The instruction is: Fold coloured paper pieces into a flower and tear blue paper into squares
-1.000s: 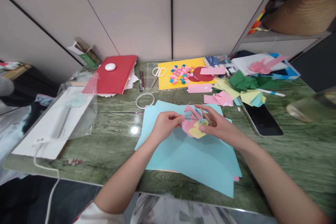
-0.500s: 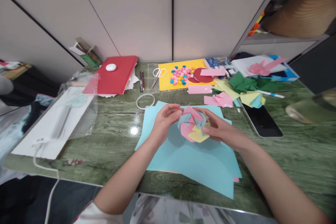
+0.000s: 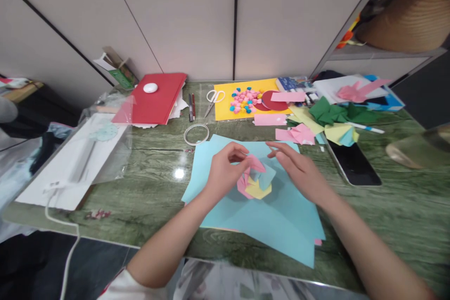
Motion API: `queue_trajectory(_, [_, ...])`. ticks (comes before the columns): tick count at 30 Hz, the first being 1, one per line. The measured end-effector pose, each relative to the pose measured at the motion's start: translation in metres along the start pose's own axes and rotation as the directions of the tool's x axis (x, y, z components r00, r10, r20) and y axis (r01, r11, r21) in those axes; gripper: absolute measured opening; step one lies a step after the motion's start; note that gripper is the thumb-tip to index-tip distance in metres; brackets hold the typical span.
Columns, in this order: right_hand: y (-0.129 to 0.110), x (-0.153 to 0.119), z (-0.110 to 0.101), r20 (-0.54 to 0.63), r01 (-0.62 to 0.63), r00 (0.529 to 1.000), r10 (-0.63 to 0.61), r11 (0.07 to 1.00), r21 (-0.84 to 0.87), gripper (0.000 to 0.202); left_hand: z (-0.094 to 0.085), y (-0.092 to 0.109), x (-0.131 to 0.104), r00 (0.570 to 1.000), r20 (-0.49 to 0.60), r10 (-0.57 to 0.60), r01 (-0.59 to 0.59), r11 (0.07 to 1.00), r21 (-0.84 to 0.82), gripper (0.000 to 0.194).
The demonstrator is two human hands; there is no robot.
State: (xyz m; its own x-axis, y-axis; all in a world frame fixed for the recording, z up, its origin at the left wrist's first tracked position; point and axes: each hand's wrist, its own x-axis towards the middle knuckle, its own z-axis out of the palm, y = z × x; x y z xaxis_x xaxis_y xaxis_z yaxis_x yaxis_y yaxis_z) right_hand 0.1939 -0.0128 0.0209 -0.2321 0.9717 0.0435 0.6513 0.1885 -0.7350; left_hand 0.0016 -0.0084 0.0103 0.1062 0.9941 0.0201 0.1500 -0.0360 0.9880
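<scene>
A folded paper flower (image 3: 259, 189) in pink, light blue and yellow rests on a stack of light blue paper sheets (image 3: 281, 239). My left hand (image 3: 228, 165) pinches a pink petal at the flower's upper left, thumb and index finger together on it. My right hand (image 3: 298, 171) is off the flower, just to its upper right, with its fingers stretched out and nothing in them. Part of the flower's left side is hidden behind my left fingers.
Behind the sheets lie a roll of tape (image 3: 196, 135), white-handled scissors (image 3: 214, 100) and yellow paper (image 3: 222, 113) bearing small coloured balls. Folded green paper (image 3: 327, 111) and a phone (image 3: 353, 161) lie to the right. A red folder (image 3: 158, 103) is at the back left.
My right hand has let go of the flower and moved up and right, fingers opening. The flower is slightly lower and tipped; my left hand has shifted onto its pink petal.
</scene>
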Motion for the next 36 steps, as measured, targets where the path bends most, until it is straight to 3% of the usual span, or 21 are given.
queue_trajectory(2, [-0.004, -0.003, 0.004, -0.038, 0.012, 0.999, -0.018, 0.989, -0.149, 0.034, 0.004, 0.000, -0.003, 0.998, 0.013, 0.064, -0.065, 0.995, 0.079, 0.012])
queue_trajectory(6, [-0.015, -0.011, 0.010, 0.005, 0.025, 1.000, -0.025, 0.923, -0.385, 0.032, 0.010, 0.001, -0.008, 0.990, 0.061, 0.124, -0.131, 0.984, 0.118, 0.013])
queue_trajectory(11, [-0.021, -0.015, 0.007, 0.005, 0.019, 1.000, -0.020, 0.829, -0.559, 0.036, 0.010, 0.001, -0.008, 0.988, 0.045, 0.147, -0.153, 0.970, 0.188, 0.013])
queue_trajectory(19, [-0.018, -0.016, 0.006, 0.010, 0.041, 0.999, -0.043, 0.820, -0.570, 0.037, 0.009, 0.006, -0.011, 0.980, 0.115, 0.163, -0.188, 0.946, 0.265, 0.007])
queue_trajectory(26, [-0.017, -0.016, 0.006, -0.002, 0.061, 0.997, -0.078, 0.791, -0.609, 0.037, 0.010, 0.006, -0.011, 0.986, 0.079, 0.143, -0.160, 0.948, 0.275, 0.006])
queue_trajectory(36, [-0.014, -0.016, 0.002, -0.023, 0.072, 0.994, -0.111, 0.779, -0.623, 0.039, 0.007, 0.011, -0.010, 0.976, 0.107, 0.191, -0.216, 0.923, 0.318, 0.011])
